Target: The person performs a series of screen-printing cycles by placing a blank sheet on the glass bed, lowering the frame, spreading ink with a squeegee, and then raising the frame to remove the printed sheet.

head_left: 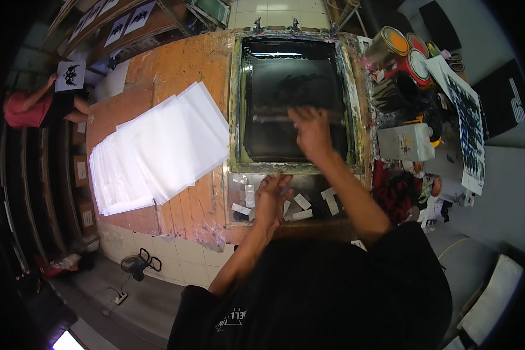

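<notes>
Head view: screen-printing frame [237,105] at upper centre of the frame, dark mesh. Right hand [311,133] over the mesh, blurred (finger state unclear). Left hand [272,198] below it, fingers spread, touching the frame's near edge. White sheets [157,146] centre left.

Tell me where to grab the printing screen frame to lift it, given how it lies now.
Probably grip the screen frame by its near rail, from the person's side. The far rail looks clamped, likely hinged there, and the near edge is bare beside the left hand. The right hand hovers over the mesh.
</notes>
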The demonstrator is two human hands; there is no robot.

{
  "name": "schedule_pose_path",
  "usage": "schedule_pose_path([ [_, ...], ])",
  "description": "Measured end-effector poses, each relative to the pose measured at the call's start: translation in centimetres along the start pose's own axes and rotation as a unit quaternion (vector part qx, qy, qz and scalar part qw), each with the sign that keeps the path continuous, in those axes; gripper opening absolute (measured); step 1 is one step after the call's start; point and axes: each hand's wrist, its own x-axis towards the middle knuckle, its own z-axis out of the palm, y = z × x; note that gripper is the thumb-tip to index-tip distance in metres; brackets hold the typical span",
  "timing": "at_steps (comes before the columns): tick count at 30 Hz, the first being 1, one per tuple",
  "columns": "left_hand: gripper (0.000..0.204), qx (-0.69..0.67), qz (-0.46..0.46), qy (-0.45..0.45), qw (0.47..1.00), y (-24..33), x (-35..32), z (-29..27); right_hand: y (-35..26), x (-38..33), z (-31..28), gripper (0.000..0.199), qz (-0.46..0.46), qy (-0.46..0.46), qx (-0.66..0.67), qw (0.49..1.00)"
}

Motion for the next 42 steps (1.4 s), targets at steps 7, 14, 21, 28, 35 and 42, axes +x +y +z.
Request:
schedule_pose_path([
  [7,0.039,0.01,-0.009,-0.008,1.0,-1.1,1.4,-1.4,-5.7,-6.7,-4.2,0.058,0.066,-0.108,0.058,0.99],
  [14,0.053,-0.008,-0.019,0.034,0.999,-1.9,3.4,-1.4,-2.7,-2.6,-1.3,0.082,0.017,-0.093,-0.108,0.99],
  [21,0.064,-0.002,-0.009,0.035,0.999,-2.0,3.1,-1.0,-2.1,-3.2,-1.1,0.088,0.052,-0.167,-0.017,0.984],
  [28,0.056,-0.034,-0.019,0.072,0.997,-1.8,3.1,-0.6,-1.6,-4.2,1.1,0.084,0.01,-0.107,-0.079,0.991],
  [35,0.042,-0.005,-0.024,0.068,0.997,-1.5,2.8,-0.3,1.8,2.3,2.3,0.08,0.006,-0.098,-0.087,0.991],
  [42,0.037,0.007,-0.031,0.064,0.997,-1.2,2.4,-0.3,7.3,13.3,4.1,0.078,0.015,-0.064,-0.115,0.991],
])
